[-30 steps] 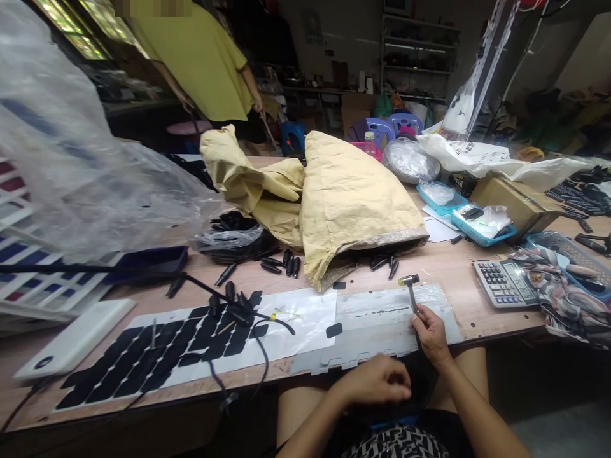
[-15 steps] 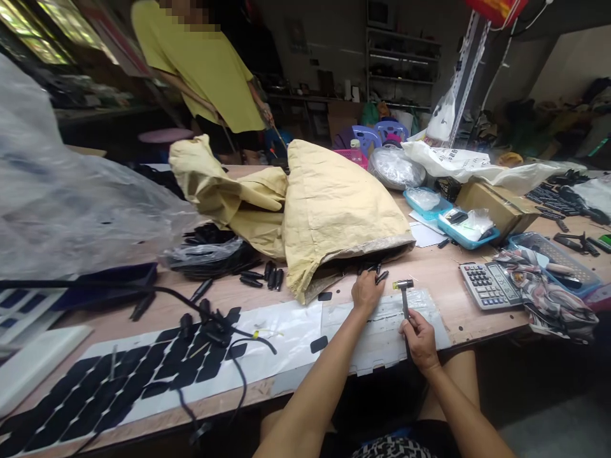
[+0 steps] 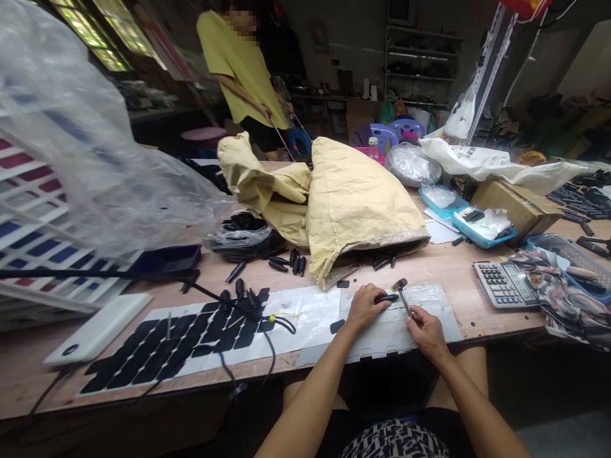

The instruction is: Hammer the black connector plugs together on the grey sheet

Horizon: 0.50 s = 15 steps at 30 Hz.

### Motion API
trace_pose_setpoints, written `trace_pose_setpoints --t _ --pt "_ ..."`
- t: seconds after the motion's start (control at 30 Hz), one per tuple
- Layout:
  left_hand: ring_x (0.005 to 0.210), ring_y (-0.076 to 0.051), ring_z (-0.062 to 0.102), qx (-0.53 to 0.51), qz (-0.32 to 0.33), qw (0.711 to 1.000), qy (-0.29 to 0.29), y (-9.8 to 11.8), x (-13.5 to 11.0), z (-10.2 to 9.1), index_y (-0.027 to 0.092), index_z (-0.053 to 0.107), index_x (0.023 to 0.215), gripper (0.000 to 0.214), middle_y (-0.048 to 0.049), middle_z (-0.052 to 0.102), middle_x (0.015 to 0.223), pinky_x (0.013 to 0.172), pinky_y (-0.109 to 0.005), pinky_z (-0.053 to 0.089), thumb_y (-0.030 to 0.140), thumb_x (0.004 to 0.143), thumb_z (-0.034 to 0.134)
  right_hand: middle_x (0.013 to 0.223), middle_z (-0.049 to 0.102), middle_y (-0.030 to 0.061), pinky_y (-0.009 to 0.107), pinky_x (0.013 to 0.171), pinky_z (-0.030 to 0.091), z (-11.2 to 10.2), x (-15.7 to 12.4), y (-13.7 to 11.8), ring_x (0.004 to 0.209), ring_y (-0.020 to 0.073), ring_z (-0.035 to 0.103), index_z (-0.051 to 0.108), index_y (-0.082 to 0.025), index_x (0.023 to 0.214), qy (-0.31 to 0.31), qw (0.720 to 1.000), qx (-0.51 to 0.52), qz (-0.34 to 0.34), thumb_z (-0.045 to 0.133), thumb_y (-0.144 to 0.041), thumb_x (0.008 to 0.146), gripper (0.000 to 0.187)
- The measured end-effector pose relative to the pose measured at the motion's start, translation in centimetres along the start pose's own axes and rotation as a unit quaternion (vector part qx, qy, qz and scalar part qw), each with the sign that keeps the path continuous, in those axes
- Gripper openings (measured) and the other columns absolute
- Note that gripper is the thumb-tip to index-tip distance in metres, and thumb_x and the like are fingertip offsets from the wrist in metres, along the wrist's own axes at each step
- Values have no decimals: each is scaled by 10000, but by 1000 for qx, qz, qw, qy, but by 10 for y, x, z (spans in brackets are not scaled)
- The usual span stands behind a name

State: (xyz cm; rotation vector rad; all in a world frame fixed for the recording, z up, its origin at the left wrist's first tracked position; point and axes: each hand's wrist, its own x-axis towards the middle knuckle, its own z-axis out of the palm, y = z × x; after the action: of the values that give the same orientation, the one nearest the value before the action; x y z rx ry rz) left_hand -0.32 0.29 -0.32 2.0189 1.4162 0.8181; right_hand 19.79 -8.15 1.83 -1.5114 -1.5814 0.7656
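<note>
Both of my hands are over a pale sheet (image 3: pixel 429 312) at the table's front edge. Pinched in the fingers of my left hand (image 3: pixel 365 308) is a small black tube-like part (image 3: pixel 386 298), held low over the sheet. My right hand (image 3: pixel 428 332) is closed round the handle of a small hammer (image 3: pixel 405 296). The hammer's head, with one yellowish face, is raised just right of the black part. Behind my hands lies a beige cloth sack (image 3: pixel 363 197), its mouth toward me, with more black parts (image 3: pixel 382 262) at the opening.
A calculator (image 3: pixel 505 284) and crumpled patterned cloth (image 3: pixel 563 292) lie to the right. Blue trays (image 3: pixel 484 236) and a cardboard box (image 3: pixel 518 207) stand behind them. Black cable (image 3: pixel 200 289) crosses on the left, near a white basket (image 3: pixel 42 222). A person in yellow (image 3: pixel 243 70) stands beyond the table.
My left hand has drawn back from the sack's mouth, bringing a black part over the sheet. The hammer stays in my right hand. The view has swung left.
</note>
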Motion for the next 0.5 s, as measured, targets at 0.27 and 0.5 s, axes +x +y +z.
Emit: trace_pose_setpoints --t 0.27,0.5 --pt "885 -188 569 -22 -5 999 22 0 1 0 248 764 932 166 -16 651 849 829 -316 410 324 787 737 997 769 101 354 810 555 -8 -7 -12 865 270 720 716 -167 1154 21 996 -72 -48 575 -303 854 359" --pt "889 -191 567 -34 -23 999 12 4 2 -2 245 767 925 147 -17 645 837 828 -315 405 290 791 729 870 776 92 353 719 572 -5 -7 -7 750 259 725 728 -160 1122 2 994 -105 -32 552 -325 865 352"
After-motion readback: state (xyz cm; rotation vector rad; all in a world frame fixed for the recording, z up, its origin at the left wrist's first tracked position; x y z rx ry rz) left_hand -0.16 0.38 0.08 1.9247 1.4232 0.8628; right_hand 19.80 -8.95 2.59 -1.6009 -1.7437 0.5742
